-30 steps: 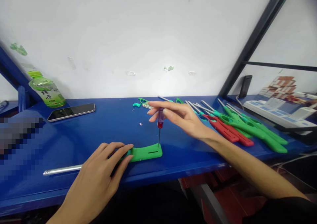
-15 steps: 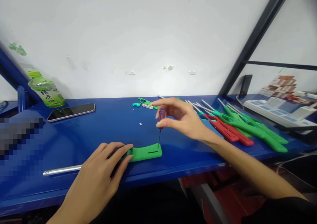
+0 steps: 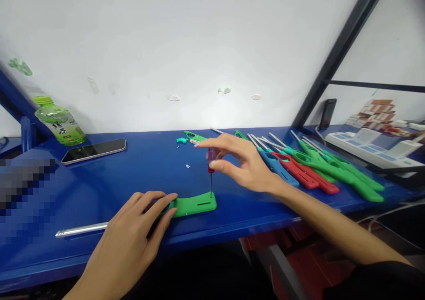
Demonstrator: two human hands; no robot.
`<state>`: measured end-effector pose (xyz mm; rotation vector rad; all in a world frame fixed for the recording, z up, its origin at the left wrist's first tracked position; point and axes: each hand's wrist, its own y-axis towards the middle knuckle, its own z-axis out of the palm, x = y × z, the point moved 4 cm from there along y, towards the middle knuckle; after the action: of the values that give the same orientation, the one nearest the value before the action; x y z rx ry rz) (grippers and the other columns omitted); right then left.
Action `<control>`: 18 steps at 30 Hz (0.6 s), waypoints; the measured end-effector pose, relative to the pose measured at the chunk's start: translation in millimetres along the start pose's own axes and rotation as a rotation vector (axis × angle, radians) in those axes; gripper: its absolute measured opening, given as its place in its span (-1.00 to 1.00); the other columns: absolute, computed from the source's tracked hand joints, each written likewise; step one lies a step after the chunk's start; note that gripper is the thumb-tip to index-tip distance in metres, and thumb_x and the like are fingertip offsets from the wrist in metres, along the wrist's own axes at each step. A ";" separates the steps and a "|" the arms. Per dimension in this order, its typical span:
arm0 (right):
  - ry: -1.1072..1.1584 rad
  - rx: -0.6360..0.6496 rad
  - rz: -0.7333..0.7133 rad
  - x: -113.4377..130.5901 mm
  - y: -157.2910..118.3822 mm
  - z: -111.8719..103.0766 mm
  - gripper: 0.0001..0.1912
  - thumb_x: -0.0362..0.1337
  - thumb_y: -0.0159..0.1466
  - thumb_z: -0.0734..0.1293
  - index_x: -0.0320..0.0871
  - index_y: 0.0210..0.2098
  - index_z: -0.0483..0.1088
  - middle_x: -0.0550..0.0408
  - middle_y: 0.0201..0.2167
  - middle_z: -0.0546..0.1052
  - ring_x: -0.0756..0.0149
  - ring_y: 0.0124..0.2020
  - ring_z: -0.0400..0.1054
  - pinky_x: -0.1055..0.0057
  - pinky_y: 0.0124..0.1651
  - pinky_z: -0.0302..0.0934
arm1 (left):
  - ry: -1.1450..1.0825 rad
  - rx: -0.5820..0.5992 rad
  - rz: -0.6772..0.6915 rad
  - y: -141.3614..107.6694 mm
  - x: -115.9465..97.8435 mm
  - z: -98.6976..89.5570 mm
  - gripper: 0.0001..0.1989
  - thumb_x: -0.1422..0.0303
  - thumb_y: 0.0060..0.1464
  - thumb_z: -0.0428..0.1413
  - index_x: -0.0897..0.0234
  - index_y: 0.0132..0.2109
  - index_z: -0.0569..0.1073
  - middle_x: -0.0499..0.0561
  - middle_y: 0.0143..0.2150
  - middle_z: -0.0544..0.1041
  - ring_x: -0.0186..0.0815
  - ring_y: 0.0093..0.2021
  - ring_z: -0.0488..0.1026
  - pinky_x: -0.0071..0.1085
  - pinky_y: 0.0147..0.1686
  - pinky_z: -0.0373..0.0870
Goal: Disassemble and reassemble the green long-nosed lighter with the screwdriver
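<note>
On table point(image 3: 149, 171): left hand point(image 3: 133, 225) half-closed over lighter point(image 3: 192, 206), right hand point(image 3: 242, 160) pinching screwdriver point(image 3: 210, 169).

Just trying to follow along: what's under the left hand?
From under the left hand, a green handle and a little teal part emerge on one side, a silver tube on the other. The middle is covered, so whether they join can't be seen.

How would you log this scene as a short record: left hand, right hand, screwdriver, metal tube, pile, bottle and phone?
Left hand: gripping green lighter
Right hand: pinching screwdriver
Screwdriver: near upright, tip at the lighter's right end
Metal tube: juts out left of left hand
Pile, right: blue handle, red handles, green handles
Bottle: back left, green cap
Phone: flat, in front of bottle
</note>
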<state>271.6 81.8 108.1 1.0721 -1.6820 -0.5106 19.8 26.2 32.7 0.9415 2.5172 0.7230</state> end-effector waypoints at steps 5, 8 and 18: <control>0.103 -0.010 0.068 -2.7 -0.2 1.7 -0.78 -0.34 0.46 0.46 -0.05 0.08 0.59 0.11 -0.12 0.65 0.39 -0.24 0.55 0.38 -0.15 0.50 | -0.010 0.001 0.000 0.6 -0.5 0.7 -0.69 0.16 0.59 0.00 0.11 0.27 0.49 0.03 0.11 0.60 -0.13 -0.01 0.53 -0.11 0.06 0.42; 0.035 -0.062 0.020 -1.4 0.3 -1.4 -0.77 -0.29 0.34 0.58 -0.05 -0.01 0.63 0.16 -0.21 0.61 0.40 -0.30 0.50 0.41 -0.21 0.47 | -0.009 0.003 0.000 0.3 -0.7 0.6 -0.69 0.16 0.59 0.00 0.12 0.26 0.50 0.03 0.11 0.60 -0.12 0.00 0.52 -0.11 0.06 0.42; 0.015 -0.087 0.037 0.5 0.8 -3.7 -0.83 -0.29 0.38 0.54 -0.05 -0.03 0.64 0.13 -0.15 0.68 0.38 -0.24 0.55 0.41 -0.18 0.49 | -0.009 -0.013 0.007 1.7 -0.7 -0.4 -0.69 0.16 0.58 0.00 0.12 0.25 0.51 0.04 0.11 0.61 -0.11 -0.02 0.54 -0.11 0.04 0.43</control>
<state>274.6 82.3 110.4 0.9779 -1.6485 -0.5463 20.9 26.7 34.0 0.9476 2.4997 0.7354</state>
